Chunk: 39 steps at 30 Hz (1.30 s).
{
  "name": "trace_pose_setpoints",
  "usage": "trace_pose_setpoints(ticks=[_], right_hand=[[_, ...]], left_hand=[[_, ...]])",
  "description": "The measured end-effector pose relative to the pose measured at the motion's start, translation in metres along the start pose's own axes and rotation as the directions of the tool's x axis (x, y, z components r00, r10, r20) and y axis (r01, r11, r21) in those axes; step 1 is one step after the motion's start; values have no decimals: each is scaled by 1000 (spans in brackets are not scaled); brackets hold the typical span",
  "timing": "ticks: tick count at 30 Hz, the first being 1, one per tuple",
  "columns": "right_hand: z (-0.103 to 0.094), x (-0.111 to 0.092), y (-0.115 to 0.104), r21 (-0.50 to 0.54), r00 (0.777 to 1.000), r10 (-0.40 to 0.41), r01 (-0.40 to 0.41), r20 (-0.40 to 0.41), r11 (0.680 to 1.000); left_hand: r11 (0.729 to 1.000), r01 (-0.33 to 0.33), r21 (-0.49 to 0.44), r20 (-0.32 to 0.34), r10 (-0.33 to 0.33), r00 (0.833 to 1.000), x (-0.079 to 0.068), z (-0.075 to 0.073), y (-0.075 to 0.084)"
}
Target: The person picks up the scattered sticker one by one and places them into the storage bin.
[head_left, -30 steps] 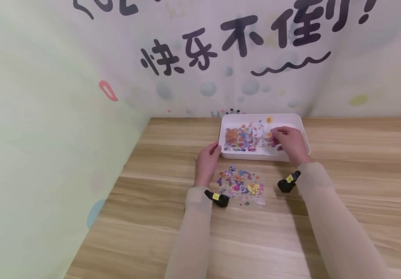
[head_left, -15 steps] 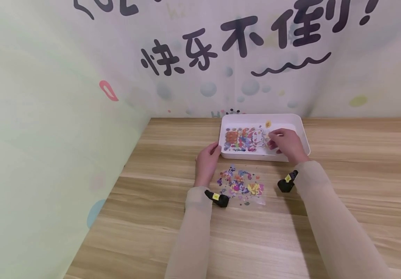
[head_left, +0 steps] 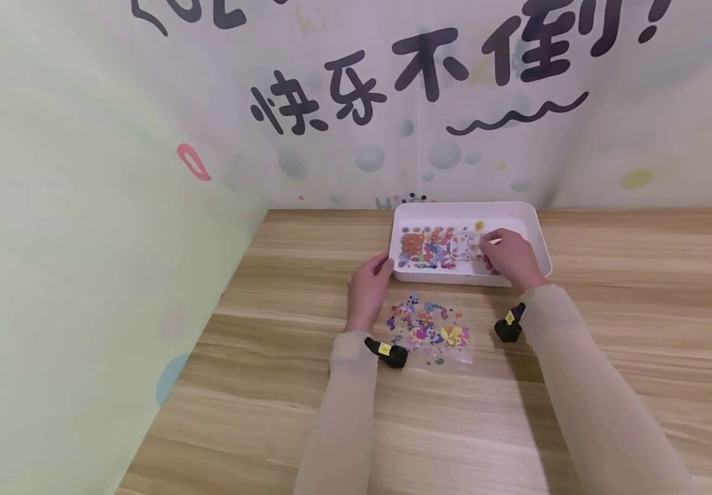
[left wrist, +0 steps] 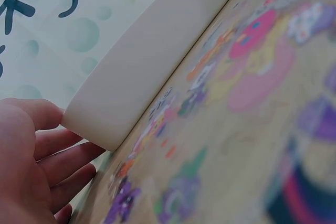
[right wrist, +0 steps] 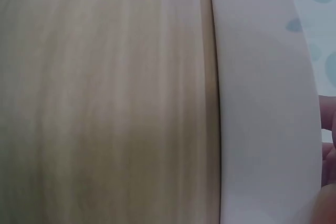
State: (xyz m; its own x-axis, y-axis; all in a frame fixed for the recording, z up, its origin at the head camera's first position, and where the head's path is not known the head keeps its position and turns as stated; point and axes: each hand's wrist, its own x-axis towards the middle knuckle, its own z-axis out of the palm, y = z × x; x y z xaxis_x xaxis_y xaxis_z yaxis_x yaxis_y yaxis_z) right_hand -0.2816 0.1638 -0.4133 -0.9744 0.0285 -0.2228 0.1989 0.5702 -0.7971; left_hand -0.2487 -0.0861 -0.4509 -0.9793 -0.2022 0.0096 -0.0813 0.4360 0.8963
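A white tray (head_left: 455, 278) stands at the back of the table, against the cloth backdrop. My left hand (head_left: 367, 292) holds its left end; in the left wrist view the thumb is at the rim and the fingers lie along the outer wall. Inside the tray is a clear sticker sheet (head_left: 435, 251) with a brown bear, a white bear and several small colourful stickers. Reaching over the front wall, my right hand (head_left: 512, 258) pinches the sheet near its right end. Only slivers of its fingers show past the tray wall in the right wrist view.
A second clear sticker sheet (head_left: 427, 326) lies on the wooden table (head_left: 257, 385) in front of the tray, between my forearms. Black wrist cameras sit on both sleeves. A printed cloth (head_left: 356, 103) hangs right behind the tray, and another covers the left side.
The right end of the sheet in the tray has come down, and its white bear and round yellow sticker sit lower in view. The left hand and tray have stayed put.
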Motion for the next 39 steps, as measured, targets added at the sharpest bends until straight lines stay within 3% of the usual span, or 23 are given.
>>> trace_pose_setpoints(ticks=[10, 21, 31, 39], right_hand=[[3, 2, -1, -118, 999, 48, -47, 0, 992], [2, 4, -2, -244, 999, 35, -27, 27, 969], [4, 5, -1, -325, 999, 31, -38, -27, 945], [6, 4, 0, -330, 999, 4, -21, -51, 944]], left_hand=[[1000, 18, 5, -2, -18, 1000, 0, 0, -1], [1000, 15, -1, -1, -15, 1000, 0, 0, 0], [1000, -3, -3, -3, 3, 1000, 0, 0, 0], [1000, 0, 1, -4, 0, 1000, 0, 0, 1]])
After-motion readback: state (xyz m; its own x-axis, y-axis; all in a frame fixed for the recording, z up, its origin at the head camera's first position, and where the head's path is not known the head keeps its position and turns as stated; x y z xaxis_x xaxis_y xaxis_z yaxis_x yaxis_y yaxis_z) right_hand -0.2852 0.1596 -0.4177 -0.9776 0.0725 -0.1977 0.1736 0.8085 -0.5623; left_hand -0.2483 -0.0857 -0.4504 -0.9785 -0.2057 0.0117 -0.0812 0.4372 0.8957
